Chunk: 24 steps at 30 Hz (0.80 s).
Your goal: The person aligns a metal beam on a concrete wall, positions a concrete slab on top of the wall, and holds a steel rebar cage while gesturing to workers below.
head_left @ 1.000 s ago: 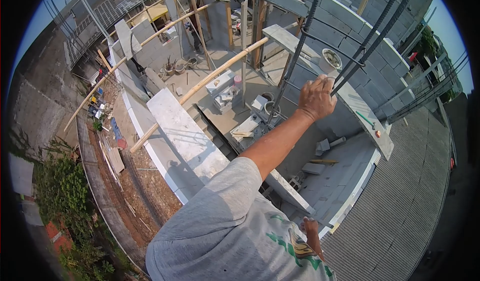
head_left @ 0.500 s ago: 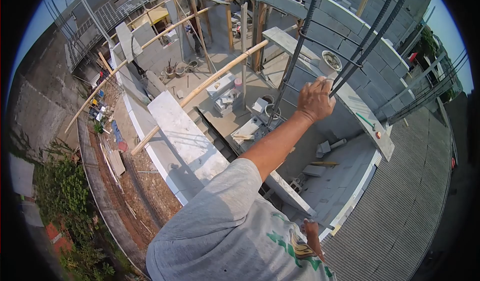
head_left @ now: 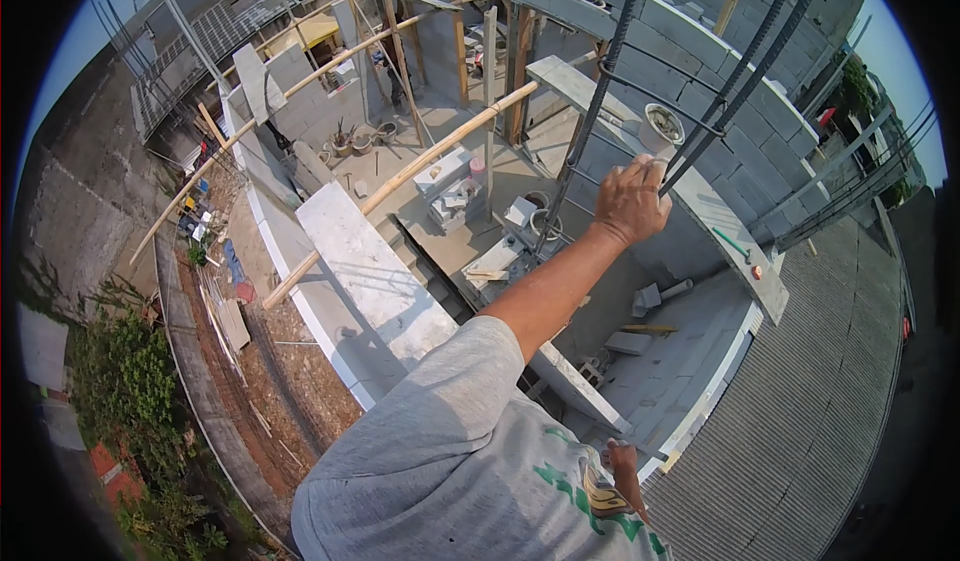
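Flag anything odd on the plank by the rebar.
A slim green item and a small orange-red one lie near the end of the plank, apparently unsecured; at this height, they could get knocked off.

Grey short-sleeved T-shirt (head_left: 420,481), green-and-yellow front print (head_left: 604,502).

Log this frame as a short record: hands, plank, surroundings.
left hand: raised, fingers curled at the rebar cage; the hand shows its back, so the exact grip is hidden
right hand: low, near the block wall's edge; what this hand holds, if anything, is unclear
plank: long board bearing a bucket, a green tool and a small orange-red item
left side: bamboo pole over a pale slab
right side: corrugated roof
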Motion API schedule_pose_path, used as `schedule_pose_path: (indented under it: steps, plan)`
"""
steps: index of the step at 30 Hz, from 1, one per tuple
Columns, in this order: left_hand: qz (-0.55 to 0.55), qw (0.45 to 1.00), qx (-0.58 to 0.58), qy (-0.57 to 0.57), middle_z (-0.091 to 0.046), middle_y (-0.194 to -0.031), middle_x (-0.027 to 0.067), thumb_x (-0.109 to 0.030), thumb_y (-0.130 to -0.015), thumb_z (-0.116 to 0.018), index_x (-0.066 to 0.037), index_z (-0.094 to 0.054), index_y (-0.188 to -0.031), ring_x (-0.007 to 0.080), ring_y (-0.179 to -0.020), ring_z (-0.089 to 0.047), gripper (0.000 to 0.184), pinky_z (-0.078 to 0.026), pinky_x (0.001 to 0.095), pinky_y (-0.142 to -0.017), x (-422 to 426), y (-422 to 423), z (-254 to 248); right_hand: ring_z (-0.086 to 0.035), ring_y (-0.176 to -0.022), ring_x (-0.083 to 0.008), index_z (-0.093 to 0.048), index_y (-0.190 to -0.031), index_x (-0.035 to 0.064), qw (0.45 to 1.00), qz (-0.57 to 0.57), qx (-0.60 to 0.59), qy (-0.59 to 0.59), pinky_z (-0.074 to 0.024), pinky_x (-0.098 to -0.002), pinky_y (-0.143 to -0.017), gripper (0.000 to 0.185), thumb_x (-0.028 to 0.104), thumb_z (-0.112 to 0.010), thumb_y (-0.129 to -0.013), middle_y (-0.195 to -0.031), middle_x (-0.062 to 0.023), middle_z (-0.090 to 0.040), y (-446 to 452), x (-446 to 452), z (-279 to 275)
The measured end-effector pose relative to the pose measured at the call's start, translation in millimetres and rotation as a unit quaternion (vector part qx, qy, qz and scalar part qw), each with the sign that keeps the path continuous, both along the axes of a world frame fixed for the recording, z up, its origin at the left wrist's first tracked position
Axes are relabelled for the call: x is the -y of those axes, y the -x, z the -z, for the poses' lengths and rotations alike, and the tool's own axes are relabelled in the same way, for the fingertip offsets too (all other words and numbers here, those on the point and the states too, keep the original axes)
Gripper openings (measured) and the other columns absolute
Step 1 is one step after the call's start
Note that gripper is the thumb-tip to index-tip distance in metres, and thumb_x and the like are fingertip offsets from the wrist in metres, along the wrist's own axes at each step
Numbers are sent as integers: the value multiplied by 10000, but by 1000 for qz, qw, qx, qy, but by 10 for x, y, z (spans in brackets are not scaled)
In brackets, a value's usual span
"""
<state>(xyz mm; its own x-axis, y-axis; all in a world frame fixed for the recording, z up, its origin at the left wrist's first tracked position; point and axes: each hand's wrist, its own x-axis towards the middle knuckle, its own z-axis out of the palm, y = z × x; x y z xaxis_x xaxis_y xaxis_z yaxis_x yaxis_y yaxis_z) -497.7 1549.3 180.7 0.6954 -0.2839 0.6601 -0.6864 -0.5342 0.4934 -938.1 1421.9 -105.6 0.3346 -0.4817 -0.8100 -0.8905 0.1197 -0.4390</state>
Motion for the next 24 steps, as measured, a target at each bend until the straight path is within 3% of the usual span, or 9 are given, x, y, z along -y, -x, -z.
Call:
schedule_pose_path:
  steps: [24]
  plan:
    - [-5,1000,6,7,-601,-1125,166,-257,-707,-626,-51,-538,-1129,259,-1130,-537,478,-413,408,-877,20,-17,28,-614,-560,-200,-596,-954,-40,1000,6,-9,1,-478,-311,-465,315,252,-572,-839,-749,-132,-637,45,34,132]
